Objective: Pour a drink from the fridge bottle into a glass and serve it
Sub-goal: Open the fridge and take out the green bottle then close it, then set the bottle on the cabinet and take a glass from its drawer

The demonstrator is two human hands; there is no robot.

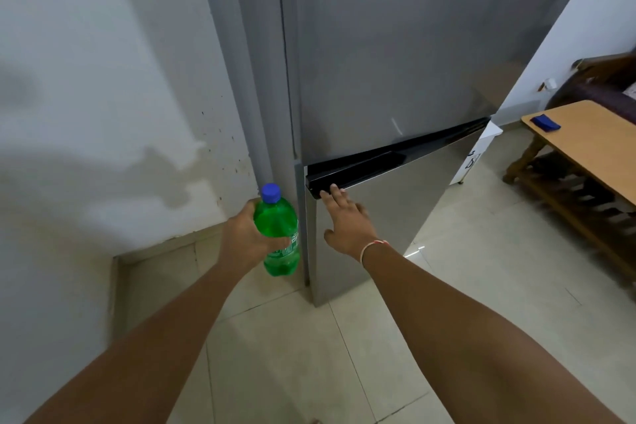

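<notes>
A green plastic bottle (pixel 278 224) with a blue cap is upright in my left hand (pixel 242 237), which grips its middle, just left of the fridge. The tall grey fridge (pixel 385 55) fills the centre of the view. My right hand (pixel 344 222) lies flat with fingers spread against the lower door (pixel 406 203), fingertips touching the black handle strip (pixel 364 167) at its top edge. The lower door stands slightly out from the fridge body at its left side. No glass is in view.
A stained white wall (pixel 103 96) runs along the left, with a low step at its foot. A wooden table (pixel 592 144) with a blue object (pixel 545 122) on it stands at the right, a slatted shelf beneath. The floor is pale tile (pixel 292 348).
</notes>
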